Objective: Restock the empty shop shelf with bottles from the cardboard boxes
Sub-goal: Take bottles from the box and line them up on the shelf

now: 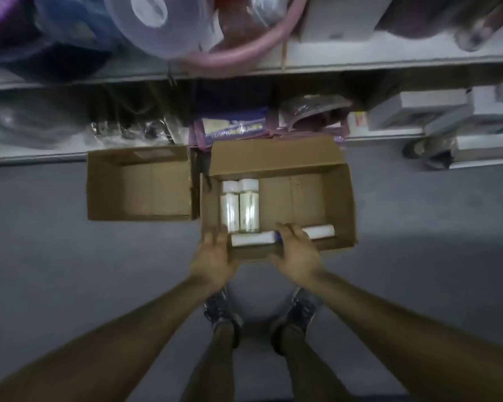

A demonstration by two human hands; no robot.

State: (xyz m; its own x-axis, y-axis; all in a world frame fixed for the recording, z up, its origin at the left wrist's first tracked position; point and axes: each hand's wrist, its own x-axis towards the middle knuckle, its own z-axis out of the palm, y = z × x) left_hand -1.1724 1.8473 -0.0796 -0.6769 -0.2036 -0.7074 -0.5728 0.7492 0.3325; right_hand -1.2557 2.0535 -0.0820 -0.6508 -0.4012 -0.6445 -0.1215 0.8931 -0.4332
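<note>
Cardboard box (340, 198) pickup: left hand (212, 256) spread, right hand (295, 250) seemingly closing on a lying bottle (253, 238); lift next.

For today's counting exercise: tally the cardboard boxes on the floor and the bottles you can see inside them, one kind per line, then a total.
Boxes: 2, the left box with no bottles showing and the right box.
Bottles: 4, two side by side and two along the near wall.
Total: 6
</note>
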